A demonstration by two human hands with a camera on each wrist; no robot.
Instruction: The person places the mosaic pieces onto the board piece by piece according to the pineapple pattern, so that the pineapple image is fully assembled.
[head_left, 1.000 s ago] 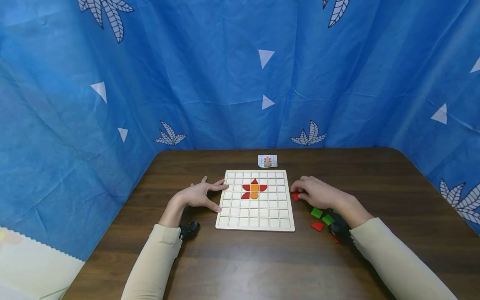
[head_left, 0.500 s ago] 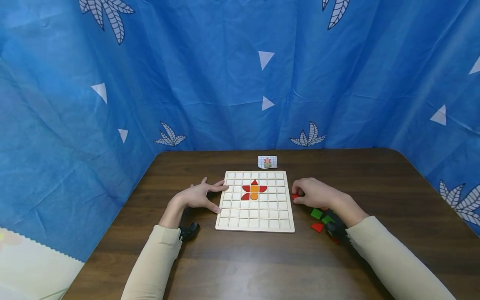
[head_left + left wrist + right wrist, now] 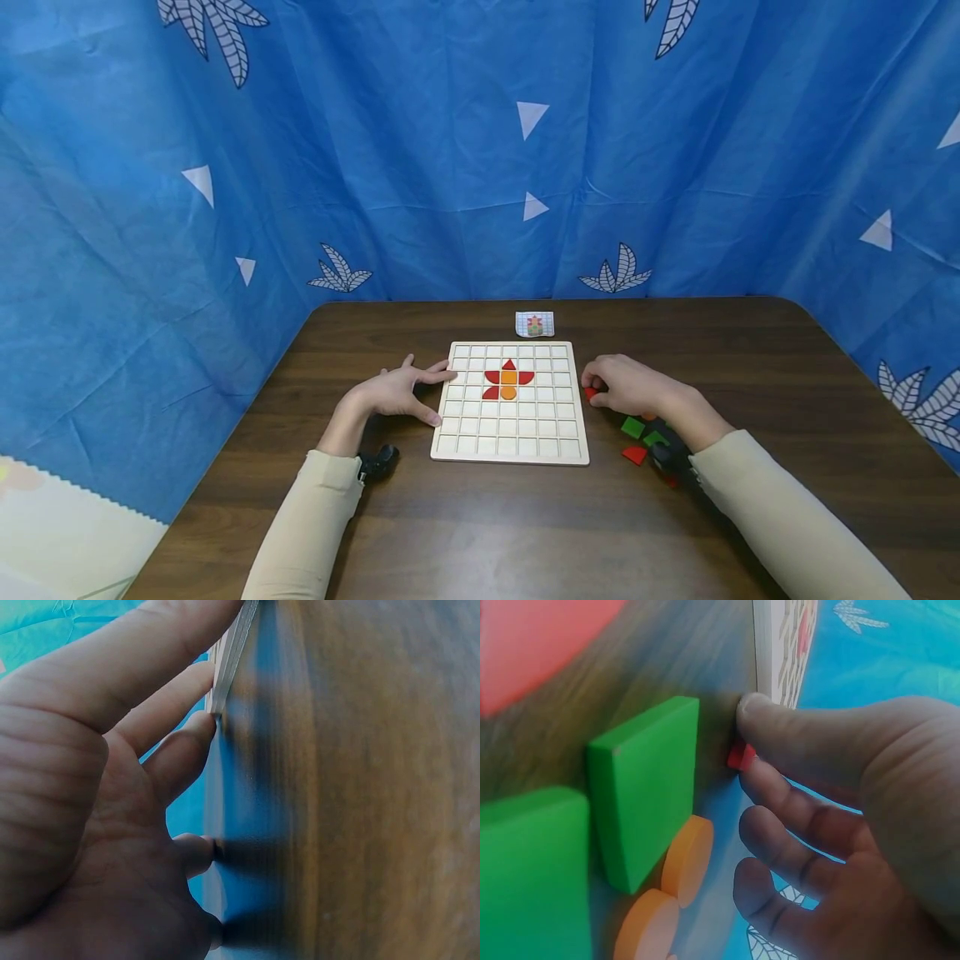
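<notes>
A pale wooden grid board (image 3: 517, 433) lies on the table, with a small figure of red and orange tiles (image 3: 509, 377) set in its cells. My left hand (image 3: 393, 392) has its fingers spread, thumb and fingertips resting on the board's left edge; the left wrist view shows them against that edge too. Just off the right edge, my right hand (image 3: 637, 385) pinches a small red tile (image 3: 740, 756) between thumb and forefinger, low over the tabletop. Its shape is mostly hidden by the fingers.
Green square tiles (image 3: 633, 427), a red quarter-round tile (image 3: 634, 454) and orange round tiles (image 3: 688, 861) lie below the right wrist. A small printed pattern card (image 3: 535, 324) is behind the board. A blue curtain (image 3: 450, 150) hangs beyond the table (image 3: 480, 533).
My right hand and forearm have shifted slightly, and the thumb has closed in on the red tile beside the board. The left hand stays put on the board's edge.
</notes>
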